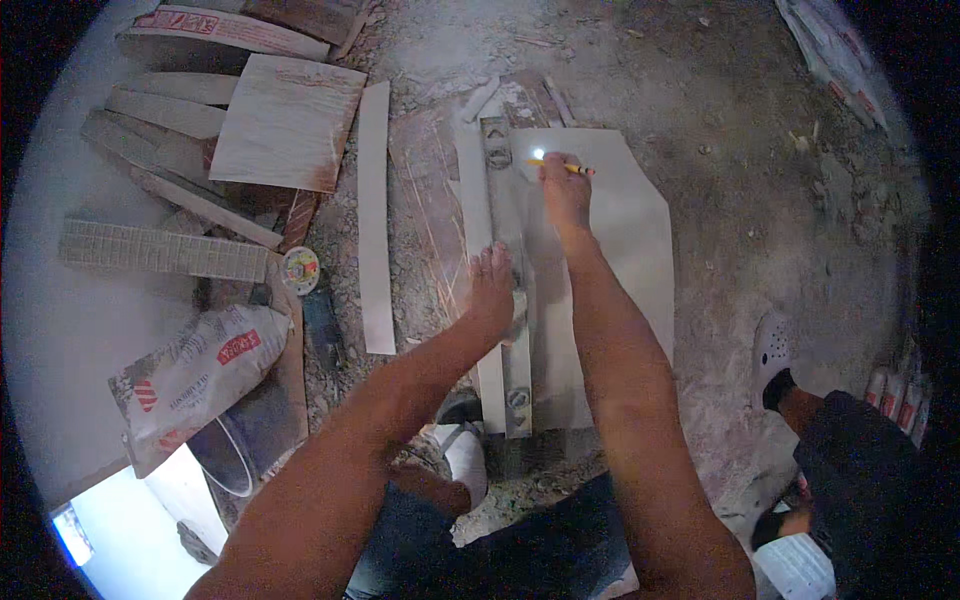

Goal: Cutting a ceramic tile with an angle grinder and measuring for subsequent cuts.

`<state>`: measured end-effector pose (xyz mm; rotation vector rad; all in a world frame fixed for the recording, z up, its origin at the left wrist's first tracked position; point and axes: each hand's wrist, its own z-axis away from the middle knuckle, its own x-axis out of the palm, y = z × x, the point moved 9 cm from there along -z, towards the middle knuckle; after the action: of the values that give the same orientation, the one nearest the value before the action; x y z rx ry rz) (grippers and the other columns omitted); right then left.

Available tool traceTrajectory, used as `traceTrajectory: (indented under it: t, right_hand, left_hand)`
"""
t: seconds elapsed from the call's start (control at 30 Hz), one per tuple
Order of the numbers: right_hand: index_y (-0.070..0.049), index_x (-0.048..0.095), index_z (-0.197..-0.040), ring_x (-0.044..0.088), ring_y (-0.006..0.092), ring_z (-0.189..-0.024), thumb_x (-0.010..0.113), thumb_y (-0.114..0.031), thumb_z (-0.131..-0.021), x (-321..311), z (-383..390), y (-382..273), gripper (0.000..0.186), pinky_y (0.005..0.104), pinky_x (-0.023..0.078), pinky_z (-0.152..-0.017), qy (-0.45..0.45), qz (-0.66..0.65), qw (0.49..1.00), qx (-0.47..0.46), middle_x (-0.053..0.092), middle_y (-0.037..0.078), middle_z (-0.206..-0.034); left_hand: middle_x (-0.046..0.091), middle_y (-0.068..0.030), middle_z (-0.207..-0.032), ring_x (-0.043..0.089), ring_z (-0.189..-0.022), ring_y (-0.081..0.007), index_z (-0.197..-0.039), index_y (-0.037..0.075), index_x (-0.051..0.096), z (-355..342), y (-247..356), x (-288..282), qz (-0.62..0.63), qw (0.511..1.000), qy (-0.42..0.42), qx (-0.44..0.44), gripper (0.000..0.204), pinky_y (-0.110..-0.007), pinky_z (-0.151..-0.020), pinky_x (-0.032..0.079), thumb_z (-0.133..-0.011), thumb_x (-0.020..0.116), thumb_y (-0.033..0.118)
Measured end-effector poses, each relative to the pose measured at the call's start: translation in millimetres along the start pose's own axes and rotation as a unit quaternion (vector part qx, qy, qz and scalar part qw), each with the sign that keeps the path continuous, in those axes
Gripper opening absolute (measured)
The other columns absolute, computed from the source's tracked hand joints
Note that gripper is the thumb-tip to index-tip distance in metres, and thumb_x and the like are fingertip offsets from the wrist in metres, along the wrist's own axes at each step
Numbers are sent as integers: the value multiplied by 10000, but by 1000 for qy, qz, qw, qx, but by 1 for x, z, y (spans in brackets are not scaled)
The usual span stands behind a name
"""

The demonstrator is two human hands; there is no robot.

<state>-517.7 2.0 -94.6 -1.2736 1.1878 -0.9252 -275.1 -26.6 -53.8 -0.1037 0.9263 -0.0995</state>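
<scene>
A large cream tile [625, 290] lies on the ground in front of me, its far right corner cut at a slant. Along its left part runs a long spirit level [519, 408] with vials near both ends. My left hand [490, 290] rests on the level's middle, fingers stretched out and lying flat. Near the tile's far edge, my right hand [566, 195] is closed around a yellow pencil [580, 169]. A bright spot of light shows beside the pencil's left end, where its tip is hard to make out.
A narrow tile strip [375, 220] lies to the left. Beyond it are an angle grinder [318, 315], a white printed sack [205, 375], a bucket [225, 455] and stacked tile pieces [285, 120]. At right stands another person's foot in a white clog [772, 350]. Rubble litters the ground.
</scene>
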Motion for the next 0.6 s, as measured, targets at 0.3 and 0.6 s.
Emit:
traceTrajectory:
  t: [0.3,0.6]
  right_hand:
    - [-69,656,-993,664,389,-907,538,-379,-927,48,-18,-46,338,461,512,-828,-25,201,979,25,700,195,-946]
    - [-53,666,-998,672,394,-938,514,-376,-937,57,-24,-60,362,469,523,-838,-64,234,969,50,701,206,-964]
  left_hand:
    - [120,-336,-1556,150,-1450,-481,-1459,-135,265,-1,-5,17,-1,1000,18,-2,1055,-563,-1177,129,-747,718,498]
    - [127,-335,-1556,151,-1449,-483,-1461,-130,270,4,-9,-5,63,997,42,-7,942,-547,-1185,112,-815,645,446]
